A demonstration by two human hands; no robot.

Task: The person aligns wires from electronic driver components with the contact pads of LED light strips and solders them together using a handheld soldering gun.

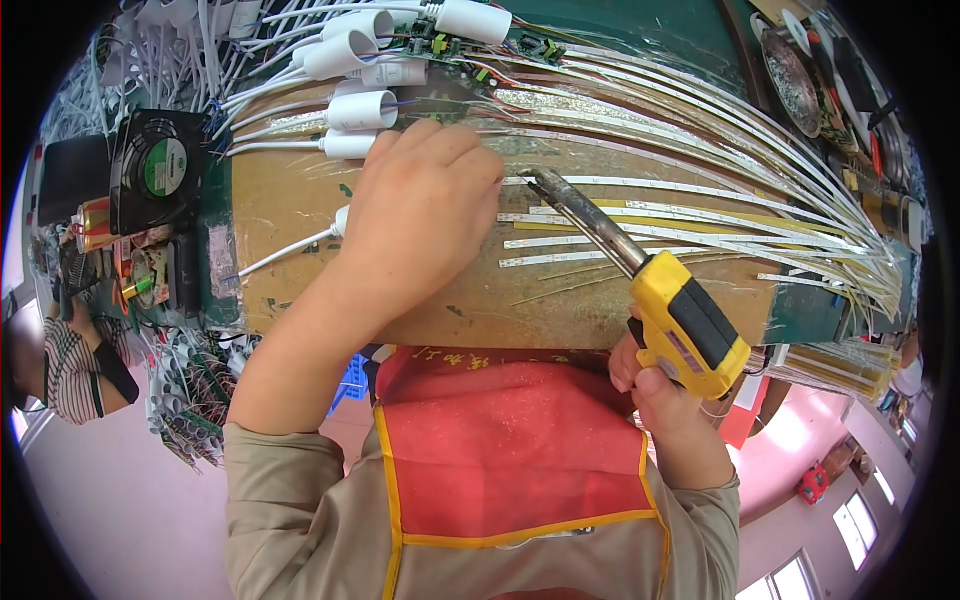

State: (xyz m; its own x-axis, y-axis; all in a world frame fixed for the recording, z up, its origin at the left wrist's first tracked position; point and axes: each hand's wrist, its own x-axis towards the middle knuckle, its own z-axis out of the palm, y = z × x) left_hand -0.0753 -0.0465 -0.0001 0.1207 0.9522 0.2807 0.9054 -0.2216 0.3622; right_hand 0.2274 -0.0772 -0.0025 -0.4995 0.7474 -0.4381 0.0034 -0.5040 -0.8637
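Note:
My right hand (665, 385) grips the handle of a yellow and black soldering gun (695, 325). Its metal barrel points up and left, and the tip is beside the end of a white LED strip (650, 184), close to my left hand (430, 185). The fingers of my left hand are curled, and what they hold is hidden beneath them. A white cylindrical cap with a cable (300, 252) lies partly behind my left wrist. More LED strips (600, 241) fan out to the right across the brown board (400, 325).
White caps with cables (362, 111) and green circuit boards (440, 45) lie at the upper left and top. A black fan (160, 168) stands at the left. Tools and a round metal dish (790, 80) are at the upper right. Another person's striped sleeve (75, 370) shows far left.

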